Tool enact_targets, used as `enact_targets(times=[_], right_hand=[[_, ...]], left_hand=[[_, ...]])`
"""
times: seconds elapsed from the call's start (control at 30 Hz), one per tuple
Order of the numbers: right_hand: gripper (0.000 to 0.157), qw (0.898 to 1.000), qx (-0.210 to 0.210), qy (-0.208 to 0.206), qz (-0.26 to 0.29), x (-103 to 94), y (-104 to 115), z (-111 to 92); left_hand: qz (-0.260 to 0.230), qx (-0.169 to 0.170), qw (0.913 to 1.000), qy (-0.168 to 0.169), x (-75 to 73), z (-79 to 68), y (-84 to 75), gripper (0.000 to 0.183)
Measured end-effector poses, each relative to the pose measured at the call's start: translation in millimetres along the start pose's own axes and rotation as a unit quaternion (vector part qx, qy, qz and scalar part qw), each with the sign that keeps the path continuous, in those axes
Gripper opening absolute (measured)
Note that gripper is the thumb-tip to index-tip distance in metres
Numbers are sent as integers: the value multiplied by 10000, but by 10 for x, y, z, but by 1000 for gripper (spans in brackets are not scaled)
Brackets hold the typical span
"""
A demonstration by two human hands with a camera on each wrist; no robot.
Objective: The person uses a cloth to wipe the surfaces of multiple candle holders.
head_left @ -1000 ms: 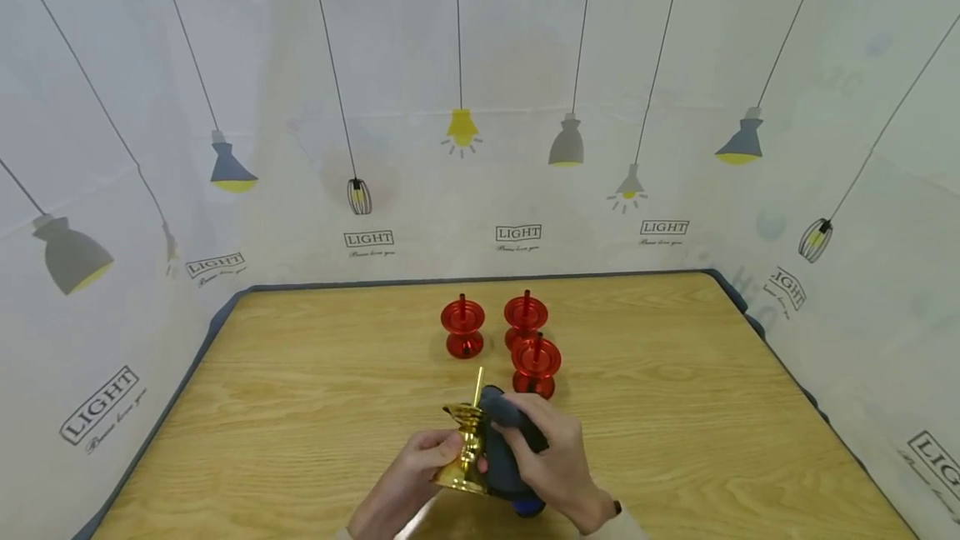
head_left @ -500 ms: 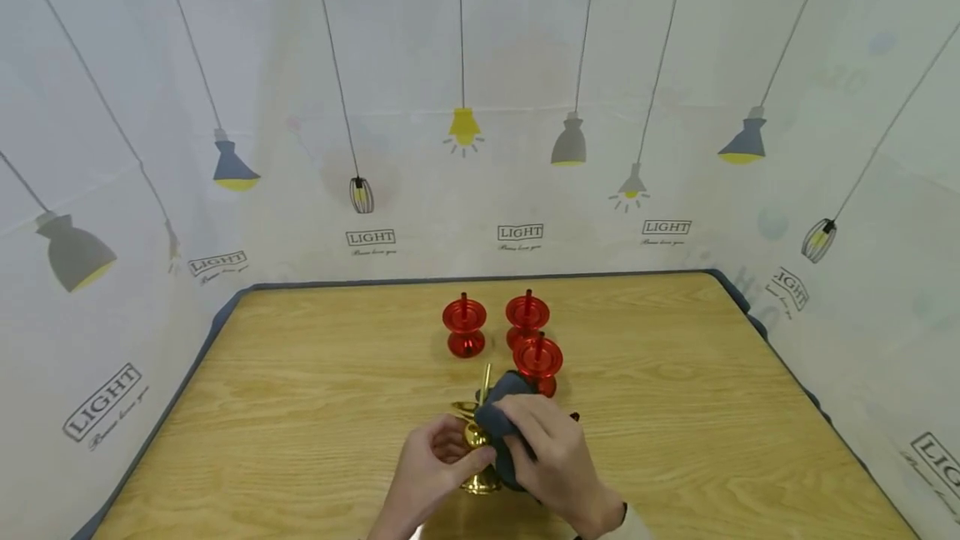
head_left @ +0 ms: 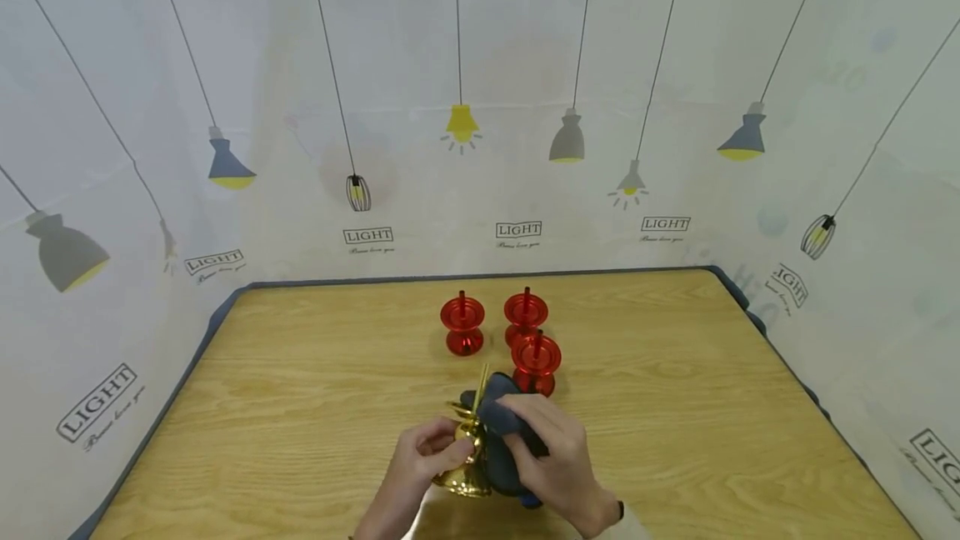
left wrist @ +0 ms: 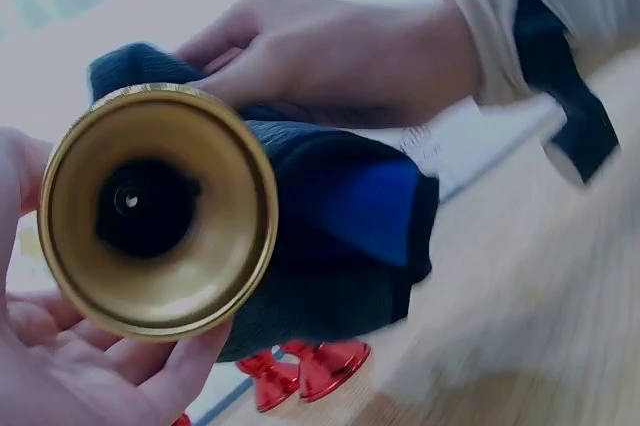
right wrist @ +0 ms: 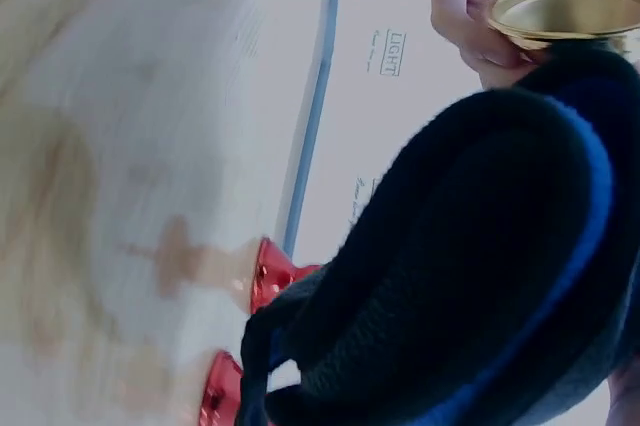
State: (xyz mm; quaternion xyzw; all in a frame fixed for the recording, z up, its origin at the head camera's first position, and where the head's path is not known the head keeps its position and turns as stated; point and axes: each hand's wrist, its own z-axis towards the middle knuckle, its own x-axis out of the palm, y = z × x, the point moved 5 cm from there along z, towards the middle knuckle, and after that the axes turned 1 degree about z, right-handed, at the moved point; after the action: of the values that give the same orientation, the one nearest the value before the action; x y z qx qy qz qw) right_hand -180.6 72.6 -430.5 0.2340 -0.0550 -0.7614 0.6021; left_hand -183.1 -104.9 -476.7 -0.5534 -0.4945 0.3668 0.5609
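Note:
My left hand [head_left: 423, 461] grips a shiny gold candle holder [head_left: 467, 477] by its stem, above the wooden table. A thin gold rod stands up from its tilted dish. In the left wrist view the hollow round base of the candle holder [left wrist: 235, 266] faces the camera. My right hand [head_left: 553, 457] pinches a dark blue-grey cloth [head_left: 501, 465] and holds it against the candle holder's right side. A brighter blue face of the cloth [left wrist: 360, 206] shows in the left wrist view. The cloth covers much of the right wrist view and hides my right fingertips there.
Three red candle holders stand just beyond my hands: one at left [head_left: 462, 317], one at right [head_left: 526, 311], and a nearer one [head_left: 536, 354] close to the cloth. The wooden table [head_left: 300, 390] ends at a pale curtain [head_left: 420, 48] printed with lamps.
The gold candle holder has turned and shifted slightly in my left hand, whose fingers have changed their hold on the stem. My right hand keeps the cloth against it, with the cloth's folds shifted.

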Motion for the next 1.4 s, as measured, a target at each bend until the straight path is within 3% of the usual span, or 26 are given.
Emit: enact_targets(times=[0.07,0.2,0.27,0.33,0.4,0.53,0.67,0.77,0.93,1.03,1.17,1.27,1.4], right_hand=[[26,9997,203,-27,134,4,-22,-10],[42,9984,500,-32,262,5,-48,-25],[36,9987,457,0,204,-2,-44,-22],[24,9997,245,23,38,-11,-29,-12],[18,9998,20,29,-186,-25,-10,7],[23,9957,-406,69,-830,-40,37,57],[25,9874,-745,267,-1369,-5,83,82],[25,9853,-856,326,-1444,28,103,80],[24,9925,-605,265,-1027,45,92,69],[23,9959,-448,264,-744,45,81,64],[22,9987,-281,209,-364,34,66,58],[21,9999,24,131,7,15,46,52],[36,9978,576,73,335,-8,26,44]], left_hand=[[-421,-106,9977,513,-3,0,22,15],[-1109,-334,9814,1529,22,-9,43,26],[-1168,-299,9763,1799,39,-10,39,28],[-1080,-187,9764,1859,52,-7,43,27],[-842,-56,9821,1682,63,0,44,25],[-6,99,9972,736,62,16,35,30],[890,140,9959,-100,51,34,28,35],[1164,171,9923,-381,39,42,34,32],[782,13,9962,-394,-1,40,50,31],[350,-117,9992,-121,-11,34,64,29],[-417,-109,9973,593,11,20,89,20],[-1054,7,9860,1289,44,10,101,19],[-1729,45,9615,2137,89,-7,97,30]])
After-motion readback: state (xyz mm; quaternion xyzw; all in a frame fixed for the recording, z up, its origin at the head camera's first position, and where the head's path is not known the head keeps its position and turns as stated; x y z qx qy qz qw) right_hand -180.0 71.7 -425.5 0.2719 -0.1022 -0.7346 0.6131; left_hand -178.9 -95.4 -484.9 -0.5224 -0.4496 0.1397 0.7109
